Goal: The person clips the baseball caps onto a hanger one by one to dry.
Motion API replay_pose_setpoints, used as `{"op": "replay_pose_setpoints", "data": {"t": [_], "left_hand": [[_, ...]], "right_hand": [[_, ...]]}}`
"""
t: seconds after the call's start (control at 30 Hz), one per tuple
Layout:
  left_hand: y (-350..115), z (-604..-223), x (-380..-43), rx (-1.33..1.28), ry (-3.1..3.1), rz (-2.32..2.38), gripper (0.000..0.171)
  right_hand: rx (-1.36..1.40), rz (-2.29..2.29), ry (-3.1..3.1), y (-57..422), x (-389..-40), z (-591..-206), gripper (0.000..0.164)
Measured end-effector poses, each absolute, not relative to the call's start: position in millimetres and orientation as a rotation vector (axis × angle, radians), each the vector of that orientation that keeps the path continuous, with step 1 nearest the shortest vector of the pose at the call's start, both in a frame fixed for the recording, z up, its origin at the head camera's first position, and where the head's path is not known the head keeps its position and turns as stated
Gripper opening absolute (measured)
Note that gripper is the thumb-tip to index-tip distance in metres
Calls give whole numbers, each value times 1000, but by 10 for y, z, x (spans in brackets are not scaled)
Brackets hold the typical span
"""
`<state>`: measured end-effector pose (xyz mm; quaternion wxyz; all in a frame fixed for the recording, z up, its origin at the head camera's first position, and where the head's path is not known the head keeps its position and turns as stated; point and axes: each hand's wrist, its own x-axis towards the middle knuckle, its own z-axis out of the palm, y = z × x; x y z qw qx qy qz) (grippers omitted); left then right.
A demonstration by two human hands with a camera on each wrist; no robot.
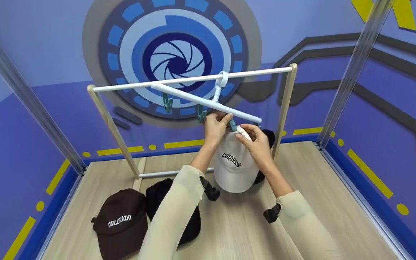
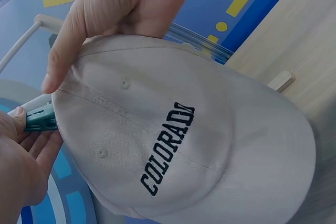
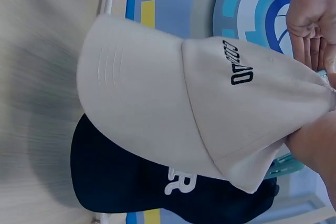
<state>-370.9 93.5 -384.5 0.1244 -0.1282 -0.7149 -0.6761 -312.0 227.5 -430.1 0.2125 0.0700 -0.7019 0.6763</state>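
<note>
My left hand (image 1: 215,130) is under the tilted white hanger (image 1: 190,96), pinching a green clip (image 2: 41,119) between thumb and fingers. The clip's end meets the crown of a white cap (image 1: 231,175) lettered COLORADO; whether it bites the fabric, I cannot tell. With thumb and fingers, my right hand (image 1: 259,142) grips the top of that cap from the right, pinching the crown together. The cap hangs brim downward. Behind it a black cap (image 3: 136,166) with a white letter R hangs near another green clip (image 3: 284,165).
The hanger hooks onto the bar of a rack with wooden posts (image 1: 287,104). Two more green clips, a left one (image 1: 167,103) and a middle one (image 1: 201,114), dangle from it. A brown cap (image 1: 119,234) and a black cap (image 1: 191,231) lie on the table (image 1: 338,202) at front left.
</note>
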Motion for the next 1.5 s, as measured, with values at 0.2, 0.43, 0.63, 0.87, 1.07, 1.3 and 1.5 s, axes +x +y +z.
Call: {"op": "replay_pose_setpoints", "data": {"t": [0.2, 0.43, 0.63, 0.87, 1.07, 1.3, 1.5], "left_hand": [[939, -3826, -3725, -394, -2052, -2069, 20], [911, -3860, -3725, -401, -2053, -2049, 19], [887, -3889, -3734, -420, -2057, -2034, 18], [869, -3878, -3749, -446, -2029, -2151, 19], [842, -3861, -3768, -462, -2035, -2172, 20], [843, -3856, -3755, -477, -2036, -2198, 20], [827, -3856, -3757, -492, -2112, -2084, 20]], "right_hand": [[109, 1752, -2019, 2277, -3197, -4262, 33], [149, 1489, -2160, 2321, -3219, -4308, 17], [229, 1472, -2207, 2318, -3215, -4338, 11], [296, 1731, -2157, 2385, -3270, -4311, 15], [391, 2034, -2144, 2423, -3250, -4199, 27], [347, 2170, -2014, 2427, -3246, -4141, 30], [323, 2167, -1846, 2404, -3313, -4194, 30]]}}
